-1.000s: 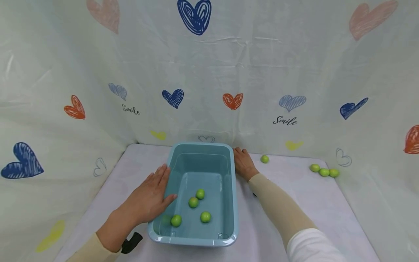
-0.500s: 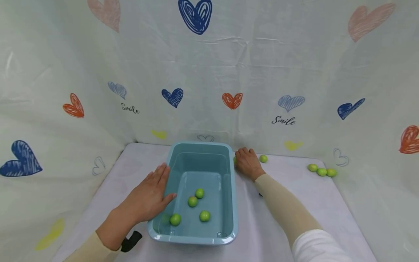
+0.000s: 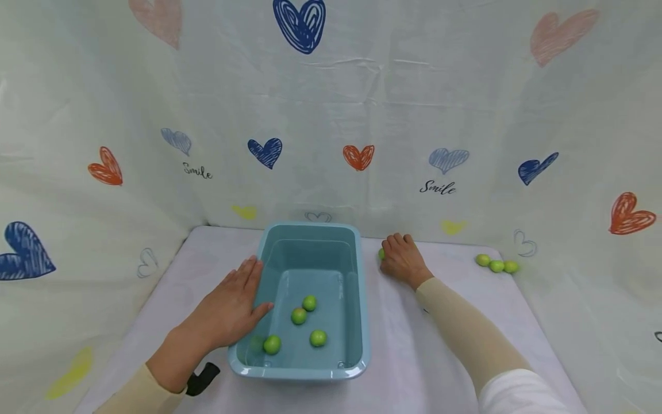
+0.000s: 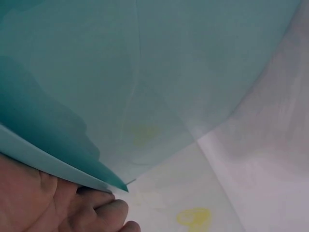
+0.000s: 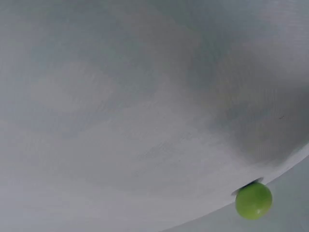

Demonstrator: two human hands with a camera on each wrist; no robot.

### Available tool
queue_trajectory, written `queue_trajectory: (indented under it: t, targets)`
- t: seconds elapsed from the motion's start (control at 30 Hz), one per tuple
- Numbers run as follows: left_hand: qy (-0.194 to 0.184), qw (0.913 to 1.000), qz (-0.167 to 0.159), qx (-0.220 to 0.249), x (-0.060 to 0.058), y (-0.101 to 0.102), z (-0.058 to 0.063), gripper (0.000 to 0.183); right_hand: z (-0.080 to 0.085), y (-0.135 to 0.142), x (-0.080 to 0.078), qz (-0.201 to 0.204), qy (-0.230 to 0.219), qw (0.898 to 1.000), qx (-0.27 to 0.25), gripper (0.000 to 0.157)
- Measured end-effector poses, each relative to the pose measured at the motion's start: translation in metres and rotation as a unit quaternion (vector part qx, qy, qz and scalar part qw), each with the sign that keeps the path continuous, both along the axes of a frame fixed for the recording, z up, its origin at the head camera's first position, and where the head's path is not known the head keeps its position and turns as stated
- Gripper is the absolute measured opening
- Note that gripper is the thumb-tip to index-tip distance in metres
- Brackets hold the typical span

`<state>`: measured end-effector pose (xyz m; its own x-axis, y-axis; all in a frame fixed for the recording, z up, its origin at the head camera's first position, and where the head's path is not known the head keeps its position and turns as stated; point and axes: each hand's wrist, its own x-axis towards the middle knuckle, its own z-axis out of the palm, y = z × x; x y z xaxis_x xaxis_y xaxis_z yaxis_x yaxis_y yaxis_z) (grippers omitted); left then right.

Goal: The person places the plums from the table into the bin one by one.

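A light blue plastic tub (image 3: pixel 299 372) stands on the white-covered table. Several green limes lie on its floor, one lime (image 3: pixel 318 338) near the front. My left hand (image 3: pixel 230 310) rests on the tub's left rim with straight fingers and thumb over the inside; in the left wrist view the fingers (image 4: pixel 108 215) lie outside the tub wall. To the tub's right, near the back edge, my right hand (image 3: pixel 404 259) holds a lime (image 3: pixel 381 253) with curled fingers that partly hide it. The right wrist view shows a lime (image 5: pixel 253 200) by the table's back edge, without the hand.
Three more limes (image 3: pixel 496 265) sit in a row at the table's back right corner. A white curtain (image 3: pixel 393 195) printed with hearts encloses the table at the back and sides. A black wrist mount (image 3: pixel 203 379) shows under my left wrist.
My right hand has moved right, away from the tub's rim, with a lime travelling at its fingers. It now covers the spot of the lone lime there. My left hand stays on the tub.
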<state>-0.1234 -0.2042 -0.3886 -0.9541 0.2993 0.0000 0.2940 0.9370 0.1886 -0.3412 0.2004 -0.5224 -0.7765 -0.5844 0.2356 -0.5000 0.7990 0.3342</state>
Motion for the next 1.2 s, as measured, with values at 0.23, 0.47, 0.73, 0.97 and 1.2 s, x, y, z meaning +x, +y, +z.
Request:
queue_trajectory:
  t: [0.23, 0.47, 0.73, 0.97, 1.2]
  targets:
    - [-0.006, 1.0000, 0.000, -0.001, 0.000, 0.000, 0.001, 0.086, 0.008, 0.009, 0.009, 0.039, 0.066, 0.997, 0.001, 0.026]
    - [-0.002, 1.0000, -0.002, -0.001, 0.001, -0.001, 0.001, 0.087, 0.023, 0.012, 0.020, 0.052, 0.077, 0.996, -0.001, 0.029]
    - [-0.001, 1.0000, -0.003, -0.002, -0.001, 0.000, 0.003, 0.088, 0.046, 0.017, 0.030, 0.090, 0.124, 0.988, -0.031, 0.035]
    - [0.000, 1.0000, -0.003, -0.002, -0.002, 0.000, 0.004, 0.088, 0.065, 0.015, 0.038, 0.124, 0.139, 0.981, -0.047, 0.033]
    - [0.000, 1.0000, -0.007, 0.001, -0.002, 0.000, 0.005, 0.089, 0.083, 0.009, 0.047, 0.149, 0.140, 0.977, -0.053, 0.031]
